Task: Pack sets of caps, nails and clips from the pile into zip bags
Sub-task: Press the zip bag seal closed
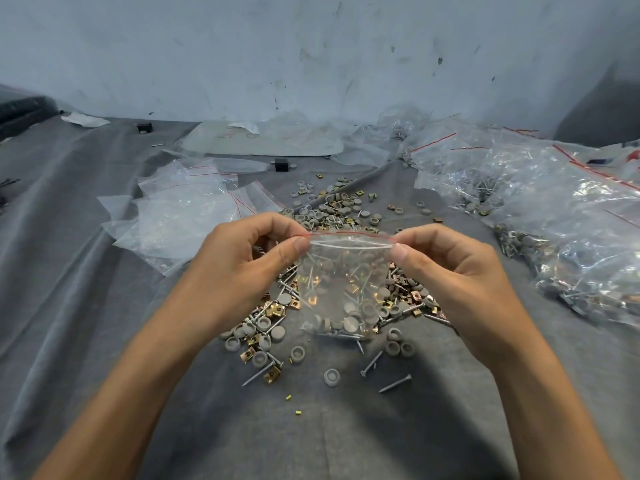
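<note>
A small clear zip bag [341, 285] with a red strip along its top hangs between my hands above the pile. My left hand [242, 261] pinches its top left corner and my right hand [446, 268] pinches its top right corner. Grey caps, nails and brass clips lie in the bottom of the bag. Under and behind it spreads the loose pile [325, 216] of grey caps, silver nails and yellow-brass clips on the grey cloth [104, 306]. Loose nails [394, 383] and a single cap [331, 376] lie nearer to me.
A heap of empty zip bags [180, 213] lies at the left of the pile. Filled zip bags [561, 230] are stacked at the right. Flat plastic sheets [263, 140] and two small black blocks [281, 165] sit at the back, near the pale wall [311, 53].
</note>
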The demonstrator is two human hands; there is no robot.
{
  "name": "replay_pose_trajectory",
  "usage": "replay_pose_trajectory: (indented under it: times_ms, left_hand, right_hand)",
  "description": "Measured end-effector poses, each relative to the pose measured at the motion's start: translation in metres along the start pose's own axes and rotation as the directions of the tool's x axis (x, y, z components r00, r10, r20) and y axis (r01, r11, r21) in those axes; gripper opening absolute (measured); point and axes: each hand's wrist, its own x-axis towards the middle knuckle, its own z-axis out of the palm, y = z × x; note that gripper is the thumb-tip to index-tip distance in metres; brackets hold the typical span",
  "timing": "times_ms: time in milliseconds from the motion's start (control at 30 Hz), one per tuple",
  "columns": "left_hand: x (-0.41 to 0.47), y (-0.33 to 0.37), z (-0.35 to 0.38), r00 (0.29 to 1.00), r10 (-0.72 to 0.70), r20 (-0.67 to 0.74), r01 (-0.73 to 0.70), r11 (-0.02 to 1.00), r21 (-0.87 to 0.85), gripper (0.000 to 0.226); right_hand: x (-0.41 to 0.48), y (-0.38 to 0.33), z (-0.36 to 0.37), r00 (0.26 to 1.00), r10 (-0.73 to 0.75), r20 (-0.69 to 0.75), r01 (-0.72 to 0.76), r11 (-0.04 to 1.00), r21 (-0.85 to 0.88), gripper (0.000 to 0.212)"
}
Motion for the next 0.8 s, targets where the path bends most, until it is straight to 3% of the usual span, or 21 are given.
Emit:
replay_pose_trajectory:
  times_ms: [167, 267, 400, 500, 633, 800]
  left_hand:
    - [-0.002, 0.003, -0.001, 1.000, -0.004, -0.003, 0.004, 0.999, 0.040, 0.005]
    - [-0.004, 0.008, -0.001, 1.000, -0.009, -0.020, 0.012, 0.992, 0.123, 0.025]
    - [-0.009, 0.022, 0.009, 0.993, 0.107, 0.043, -0.114, 0.947, 0.300, 0.044]
    - [-0.011, 0.029, 0.017, 0.985, 0.152, 0.081, -0.171, 0.924, 0.341, 0.039]
    - [-0.012, 0.032, 0.020, 0.978, 0.198, 0.060, -0.206, 0.916, 0.344, 0.013]
    - [-0.012, 0.036, 0.020, 0.978, 0.205, 0.033, -0.203, 0.909, 0.365, 0.013]
  right_hand:
    - [0.000, 0.000, 0.005, 1.000, -0.025, 0.006, 0.025, 1.000, -0.004, 0.015]
    - [-0.001, 0.001, 0.009, 0.999, -0.041, 0.020, 0.042, 0.999, -0.015, 0.012]
    - [-0.005, 0.001, 0.019, 0.995, -0.066, 0.075, 0.071, 0.995, -0.070, 0.009]
    - [-0.008, 0.001, 0.025, 0.988, -0.083, 0.129, 0.098, 0.989, -0.112, 0.010]
    - [-0.009, 0.001, 0.030, 0.979, -0.125, 0.159, 0.146, 0.981, -0.125, 0.008]
    - [-0.008, 0.002, 0.029, 0.977, -0.130, 0.167, 0.153, 0.979, -0.133, 0.005]
